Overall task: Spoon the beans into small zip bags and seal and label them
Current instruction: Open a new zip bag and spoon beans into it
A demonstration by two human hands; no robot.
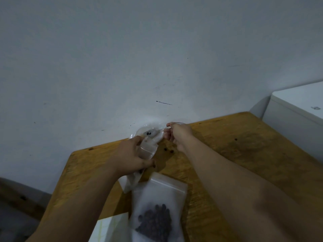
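My left hand [130, 155] grips a small clear zip bag [148, 149], held upright with its mouth toward the back of the wooden table [244, 154]. My right hand [177, 134] pinches the handle of a clear plastic spoon [158, 131] whose bowl, holding two dark beans, hovers just above the bag's mouth. Behind the spoon lies a larger clear bag [145, 130] against the wall. A few loose beans [168, 150] lie on the table between my hands. A frosted zip bag [158, 206] filled with dark beans lies flat near me.
A white sheet with faint markings [111, 227] lies at the table's near edge beside the filled bag. More clear plastic [128, 182] hangs below my left hand. A white cabinet [297, 109] stands to the right. The wall rises directly behind the table.
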